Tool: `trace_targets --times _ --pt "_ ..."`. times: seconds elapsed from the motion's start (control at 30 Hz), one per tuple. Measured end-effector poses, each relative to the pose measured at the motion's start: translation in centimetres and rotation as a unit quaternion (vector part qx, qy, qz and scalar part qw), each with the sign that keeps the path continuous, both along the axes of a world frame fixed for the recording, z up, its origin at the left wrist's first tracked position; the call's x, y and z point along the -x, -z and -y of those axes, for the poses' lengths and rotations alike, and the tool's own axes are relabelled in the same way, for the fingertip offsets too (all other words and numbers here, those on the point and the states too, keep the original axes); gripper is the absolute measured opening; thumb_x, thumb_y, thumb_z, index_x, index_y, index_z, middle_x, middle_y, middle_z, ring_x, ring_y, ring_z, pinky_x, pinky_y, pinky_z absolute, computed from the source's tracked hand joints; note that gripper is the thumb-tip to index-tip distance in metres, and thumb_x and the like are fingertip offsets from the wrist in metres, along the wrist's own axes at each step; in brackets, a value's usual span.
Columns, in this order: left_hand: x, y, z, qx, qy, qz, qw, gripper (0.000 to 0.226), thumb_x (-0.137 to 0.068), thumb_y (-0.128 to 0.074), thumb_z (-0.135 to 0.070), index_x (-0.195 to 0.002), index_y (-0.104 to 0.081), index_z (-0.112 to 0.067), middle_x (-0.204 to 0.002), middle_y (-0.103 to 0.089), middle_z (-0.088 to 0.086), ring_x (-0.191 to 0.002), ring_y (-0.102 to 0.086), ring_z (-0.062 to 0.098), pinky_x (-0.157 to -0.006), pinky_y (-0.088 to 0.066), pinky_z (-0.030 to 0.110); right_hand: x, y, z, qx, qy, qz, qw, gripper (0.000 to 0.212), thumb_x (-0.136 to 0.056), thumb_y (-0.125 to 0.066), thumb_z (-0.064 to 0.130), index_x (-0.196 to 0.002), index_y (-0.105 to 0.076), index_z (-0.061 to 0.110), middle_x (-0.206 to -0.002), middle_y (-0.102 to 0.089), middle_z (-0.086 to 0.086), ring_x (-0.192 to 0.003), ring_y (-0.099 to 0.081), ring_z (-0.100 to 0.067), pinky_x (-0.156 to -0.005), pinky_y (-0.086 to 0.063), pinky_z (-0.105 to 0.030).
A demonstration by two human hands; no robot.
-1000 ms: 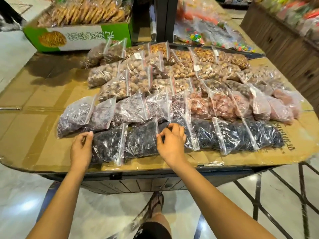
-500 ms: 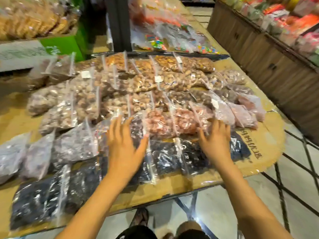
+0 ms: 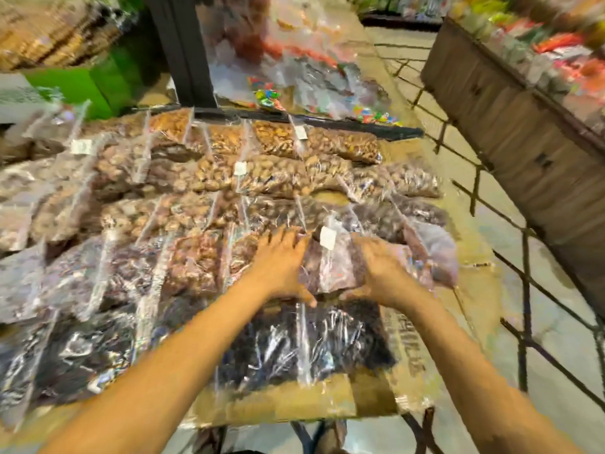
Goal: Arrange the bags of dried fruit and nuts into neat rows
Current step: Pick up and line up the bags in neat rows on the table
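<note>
Right of centre in the frame, both hands cup one clear bag of purplish dried fruit (image 3: 334,267) with a white tag: left hand (image 3: 281,263) on its left edge, right hand (image 3: 383,273) on its right, above the dark-fruit bags (image 3: 311,342) on the cardboard-covered table (image 3: 294,401). Pretty blurry though.

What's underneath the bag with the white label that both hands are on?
The labelled bag, held between the left hand and right hand, overlaps the dark fruit bags at its near edge. Whatever lies directly beneath it is covered; cardboard shows under the rows elsewhere.
</note>
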State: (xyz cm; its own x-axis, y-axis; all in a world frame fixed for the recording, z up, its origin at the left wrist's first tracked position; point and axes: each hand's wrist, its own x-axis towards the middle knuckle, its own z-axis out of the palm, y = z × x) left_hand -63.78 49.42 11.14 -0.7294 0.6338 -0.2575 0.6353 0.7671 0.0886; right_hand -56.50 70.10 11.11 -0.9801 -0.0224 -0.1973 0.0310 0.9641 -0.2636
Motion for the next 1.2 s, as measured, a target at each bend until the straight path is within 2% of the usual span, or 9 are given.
trace_targets --times 0.13,0.3,0.4,0.6,0.7,0.8,0.9,1.1,1.2 --pt "0.4 -1.1 -0.3 0.023 -0.017 0.02 0.999 0.117 -0.065 -0.071 -0.068 -0.151 -0.016 -0.011 -0.156 -0.023 0.016 -0.142 -0.023 0.032 -0.114 -0.022 0.046 2.1 -0.5 -0.6 0.013 -0.075 0.039 0.996 0.124 -0.06 -0.078 0.059 -0.148 -0.006 0.009 -0.152 -0.021 -0.014 -0.139 -0.018 -0.03 -0.112 -0.019 -0.037" --pt "0.7 -2.5 0.1 0.032 -0.016 0.012 0.999 0.102 -0.066 -0.075 -0.059 -0.145 -0.031 -0.012 -0.144 -0.041 0.015 -0.131 -0.04 0.03 -0.108 -0.035 0.04 2.4 0.0 -1.7 0.027 -0.113 0.015 0.993 0.117 -0.059 -0.075 0.062 -0.146 -0.015 0.012 -0.144 -0.028 -0.011 -0.133 -0.025 -0.028 -0.108 -0.027 -0.038" --pt "0.8 -3.0 0.0 0.006 -0.032 0.022 0.999 0.099 -0.065 -0.078 -0.052 -0.144 -0.034 -0.014 -0.14 -0.045 0.009 -0.127 -0.042 0.027 -0.104 -0.034 0.036 2.3 -0.2 -2.2 0.029 -0.144 -0.012 0.989 0.111 -0.06 -0.074 0.06 -0.143 -0.021 0.01 -0.136 -0.035 -0.009 -0.125 -0.031 -0.025 -0.102 -0.03 -0.034" --pt "0.5 -2.3 1.6 -0.063 -0.111 0.127 0.984 0.097 -0.07 -0.074 -0.047 -0.147 -0.016 -0.05 -0.16 -0.015 -0.003 -0.146 -0.013 0.022 -0.118 -0.012 0.049 2.3 0.2 -0.9 -0.006 -0.164 -0.015 0.986 0.113 -0.058 -0.076 0.056 -0.144 -0.013 0.017 -0.134 -0.033 -0.004 -0.124 -0.03 -0.02 -0.112 -0.026 -0.037" --pt "0.8 -3.0 2.1 -0.102 -0.122 0.204 0.966 0.104 -0.067 -0.078 -0.051 -0.148 -0.013 -0.046 -0.161 -0.007 -0.004 -0.146 -0.01 0.02 -0.117 -0.011 0.046 2.4 0.4 -1.3 -0.019 -0.181 -0.016 0.983 0.109 -0.06 -0.076 0.054 -0.142 -0.015 0.017 -0.134 -0.034 -0.004 -0.124 -0.031 -0.019 -0.113 -0.024 -0.035" --pt "0.7 -4.1 1.4 -0.172 -0.155 0.278 0.932 0.11 -0.065 -0.076 -0.06 -0.151 -0.013 -0.035 -0.16 -0.012 -0.001 -0.144 -0.022 0.022 -0.112 -0.027 0.034 2.0 0.7 -1.7 -0.029 -0.194 -0.029 0.98 0.109 -0.059 -0.076 0.058 -0.141 -0.017 0.018 -0.134 -0.034 -0.003 -0.125 -0.031 -0.019 -0.113 -0.02 -0.035" --pt "0.0 -4.6 -0.7 -0.163 -0.157 0.198 0.954 0.101 -0.071 -0.054 -0.076 -0.152 -0.013 -0.031 -0.158 -0.023 0.007 -0.142 -0.029 0.029 -0.113 -0.032 0.044 2.0 1.2 -1.5 -0.038 -0.189 -0.031 0.981 0.115 -0.057 -0.074 0.065 -0.143 -0.013 0.018 -0.137 -0.031 -0.002 -0.129 -0.028 -0.02 -0.115 -0.015 -0.039" --pt "-1.2 -4.0 -4.7 -0.154 -0.147 0.108 0.971 0.097 -0.074 -0.041 -0.081 -0.152 -0.008 -0.035 -0.161 0.003 0.001 -0.148 0.0 0.022 -0.118 -0.003 0.05 1.5 -0.6 -3.5 0.053 -0.143 0.014 0.988 0.121 -0.057 -0.074 0.063 -0.148 -0.002 0.031 -0.153 -0.005 0.004 -0.141 -0.002 -0.019 -0.115 -0.008 -0.043" --pt "-1.9 -3.0 -6.2 -0.14 -0.127 0.101 0.977 0.099 -0.071 -0.04 -0.082 -0.152 -0.005 -0.036 -0.161 0.006 0.001 -0.148 0.006 0.022 -0.117 0.002 0.049 0.5 -2.1 -7.5 0.112 -0.056 -0.046 0.991 0.117 -0.054 -0.067 0.072 -0.148 -0.008 0.033 -0.154 0.0 0.007 -0.141 0.003 -0.013 -0.113 -0.006 -0.042"
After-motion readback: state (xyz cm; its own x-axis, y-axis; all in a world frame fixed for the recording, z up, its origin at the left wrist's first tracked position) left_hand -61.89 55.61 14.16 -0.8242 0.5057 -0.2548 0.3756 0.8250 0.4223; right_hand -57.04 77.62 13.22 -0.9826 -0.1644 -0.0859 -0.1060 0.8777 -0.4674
